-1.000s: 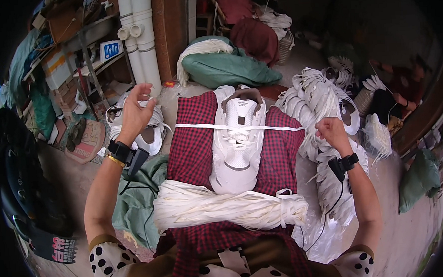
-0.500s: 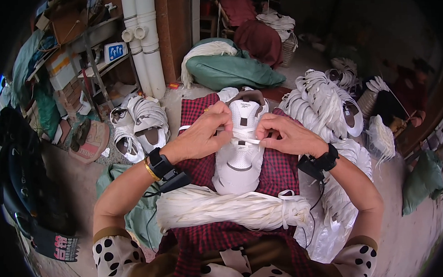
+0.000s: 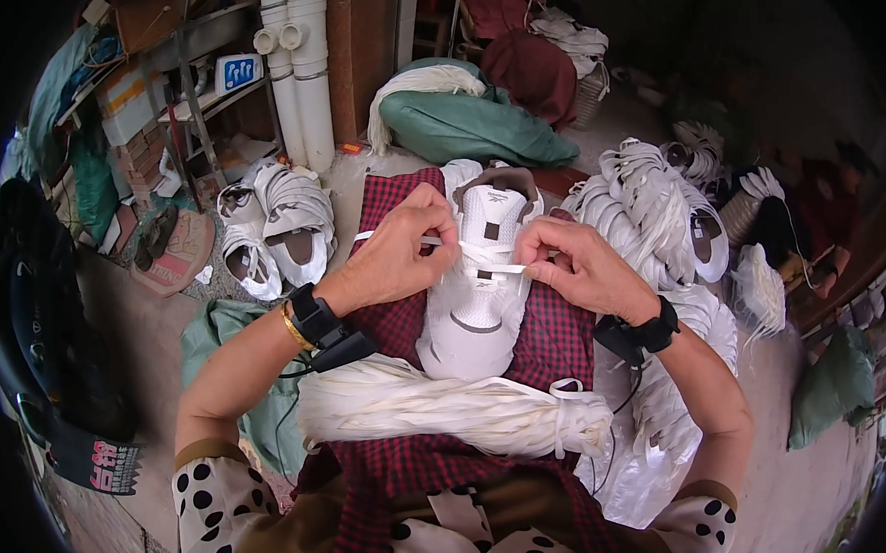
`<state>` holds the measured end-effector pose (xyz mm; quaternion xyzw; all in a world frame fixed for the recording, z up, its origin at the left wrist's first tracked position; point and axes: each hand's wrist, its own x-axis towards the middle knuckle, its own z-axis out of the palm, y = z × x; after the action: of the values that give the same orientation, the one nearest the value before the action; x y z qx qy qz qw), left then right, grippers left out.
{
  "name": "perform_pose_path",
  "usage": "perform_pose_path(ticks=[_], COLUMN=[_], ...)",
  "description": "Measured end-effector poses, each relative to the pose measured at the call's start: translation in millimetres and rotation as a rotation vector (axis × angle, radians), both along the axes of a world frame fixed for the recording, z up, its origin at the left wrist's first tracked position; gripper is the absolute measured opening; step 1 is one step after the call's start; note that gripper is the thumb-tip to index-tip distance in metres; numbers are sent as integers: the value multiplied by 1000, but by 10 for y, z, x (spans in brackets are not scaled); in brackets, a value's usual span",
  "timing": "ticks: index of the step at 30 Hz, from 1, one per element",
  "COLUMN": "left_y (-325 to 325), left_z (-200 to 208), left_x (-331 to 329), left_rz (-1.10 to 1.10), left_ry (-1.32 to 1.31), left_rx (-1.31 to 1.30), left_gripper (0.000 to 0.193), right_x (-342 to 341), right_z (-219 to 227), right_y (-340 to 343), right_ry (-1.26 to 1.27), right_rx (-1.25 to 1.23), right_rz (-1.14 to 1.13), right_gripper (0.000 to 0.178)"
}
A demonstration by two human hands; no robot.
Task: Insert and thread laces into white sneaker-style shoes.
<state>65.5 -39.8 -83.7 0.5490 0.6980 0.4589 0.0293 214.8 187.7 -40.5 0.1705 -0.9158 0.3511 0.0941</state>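
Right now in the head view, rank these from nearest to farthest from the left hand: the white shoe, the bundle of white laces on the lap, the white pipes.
1. white shoe, just right of the left hand.
2. bundle of white laces, below, across the lap.
3. white pipes, up at the top.

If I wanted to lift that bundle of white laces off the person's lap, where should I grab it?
Probably at the tied end of the bundle of white laces, on its right, where a lace loops round it and pinches it narrow. Come from above: it lies flat across the checked cloth, clear of both hands, which are busy at the white shoe.
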Motion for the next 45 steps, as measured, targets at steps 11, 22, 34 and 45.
perform_pose_path(ticks=[11, 22, 34, 45], left_y=[-2, -185, -44, 25], left_z=[69, 78, 147, 0], left_x=[-104, -630, 92, 116], left_rz=[-30, 212, 15, 156], left_ry=[-32, -14, 338, 250], left_rx=[-48, -63, -99, -74], left_gripper=[13, 21, 22, 16], right_x=[-146, -216, -180, -178], right_z=[-193, -87, -78, -106], right_y=[76, 19, -60, -69], right_ry=[-162, 74, 102, 180], right_rx=[-282, 183, 83, 168], right_rz=[-65, -46, 5, -11], right_gripper=[19, 31, 24, 18])
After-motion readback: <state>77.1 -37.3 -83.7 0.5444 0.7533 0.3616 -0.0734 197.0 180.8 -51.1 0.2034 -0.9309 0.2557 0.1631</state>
